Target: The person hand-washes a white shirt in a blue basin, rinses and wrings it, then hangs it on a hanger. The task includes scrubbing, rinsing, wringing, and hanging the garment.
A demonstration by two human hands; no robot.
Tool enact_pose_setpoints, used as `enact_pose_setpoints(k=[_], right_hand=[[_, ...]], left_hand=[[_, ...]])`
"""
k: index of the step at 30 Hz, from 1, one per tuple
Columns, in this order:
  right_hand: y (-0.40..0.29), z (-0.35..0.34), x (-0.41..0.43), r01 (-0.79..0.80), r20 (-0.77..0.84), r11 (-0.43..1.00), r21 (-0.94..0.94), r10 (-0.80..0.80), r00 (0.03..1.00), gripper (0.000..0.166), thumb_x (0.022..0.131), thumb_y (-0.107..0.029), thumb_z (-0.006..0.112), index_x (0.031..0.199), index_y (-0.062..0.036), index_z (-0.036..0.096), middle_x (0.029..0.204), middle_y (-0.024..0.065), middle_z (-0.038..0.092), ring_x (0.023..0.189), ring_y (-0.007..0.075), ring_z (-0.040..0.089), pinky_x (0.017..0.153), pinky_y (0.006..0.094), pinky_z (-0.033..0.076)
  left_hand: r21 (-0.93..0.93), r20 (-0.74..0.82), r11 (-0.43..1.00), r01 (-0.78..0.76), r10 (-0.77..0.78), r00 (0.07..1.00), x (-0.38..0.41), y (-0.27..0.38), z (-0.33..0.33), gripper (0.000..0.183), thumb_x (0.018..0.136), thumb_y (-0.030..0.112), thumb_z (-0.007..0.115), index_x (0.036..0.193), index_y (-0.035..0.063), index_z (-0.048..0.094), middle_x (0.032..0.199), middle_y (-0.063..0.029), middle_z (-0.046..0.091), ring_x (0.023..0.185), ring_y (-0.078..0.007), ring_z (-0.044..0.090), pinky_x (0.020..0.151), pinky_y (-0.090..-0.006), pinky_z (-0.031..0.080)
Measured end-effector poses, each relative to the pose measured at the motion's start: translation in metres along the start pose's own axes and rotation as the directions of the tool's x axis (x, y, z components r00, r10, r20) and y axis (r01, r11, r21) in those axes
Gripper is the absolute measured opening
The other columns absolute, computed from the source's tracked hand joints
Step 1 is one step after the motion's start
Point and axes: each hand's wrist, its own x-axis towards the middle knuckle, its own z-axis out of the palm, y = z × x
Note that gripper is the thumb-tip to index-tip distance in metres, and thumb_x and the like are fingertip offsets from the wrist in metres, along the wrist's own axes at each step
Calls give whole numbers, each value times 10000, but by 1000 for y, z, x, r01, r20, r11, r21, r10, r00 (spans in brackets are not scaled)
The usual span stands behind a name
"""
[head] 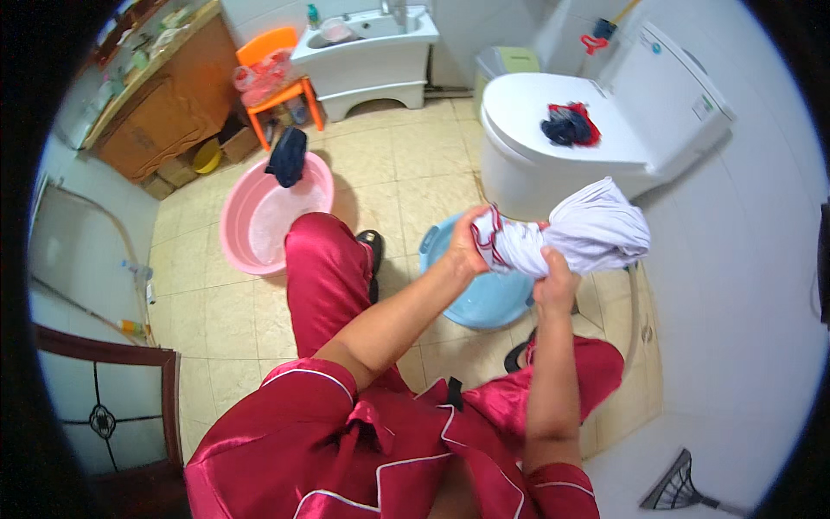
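A white cloth garment with dark red trim (pixel 593 227) is stretched and bunched between my two hands. My left hand (pixel 468 241) grips its trimmed end, while my right hand (pixel 556 279) is closed around the middle. The looser white bulk bulges out to the right, beyond my right hand. Beneath the garment stands a light blue plastic basin (pixel 489 301) on the floor between my feet. What lies in the basin is partly hidden by my hands and the cloth.
Left of my knee sits a pink basin (pixel 233 227) with whitish liquid and a dark cloth (pixel 287 157) over its rim. Dark and red cloths (pixel 570 124) lie on the closed toilet lid (pixel 519 97). An orange chair (pixel 272 40), a white sink (pixel 369 71) and a bin (pixel 509 58) stand beyond.
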Motion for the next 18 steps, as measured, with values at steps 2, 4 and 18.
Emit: enact_pose_setpoints(k=[2,4,18], right_hand=[[-12,14,-15,279,216,843,-461,-198,956,439,759,-118,596,1170,18,524,1145,150,556,1131,287,498,1003,407,361],[-27,20,-18,580,526,460,-672,-255,811,430,777,-167,635,1164,-10,535,1134,153,567,1126,286,498,986,401,374],[-29,16,-18,758,750,421,-498,-231,620,334,653,-140,636,974,-48,618,975,138,611,900,302,601,832,408,472]], left_hand=[[-80,127,977,196,-185,974,17,11,-39,266,783,306,588,876,68,659,940,-136,665,902,-326,616,905,-503,436],[-20,125,955,297,-293,948,12,12,-38,320,801,306,574,953,34,649,983,-149,662,924,-326,621,927,-497,428],[295,-254,807,512,-450,856,9,7,-39,320,813,360,594,811,41,626,732,-102,648,633,-228,608,658,-334,508]])
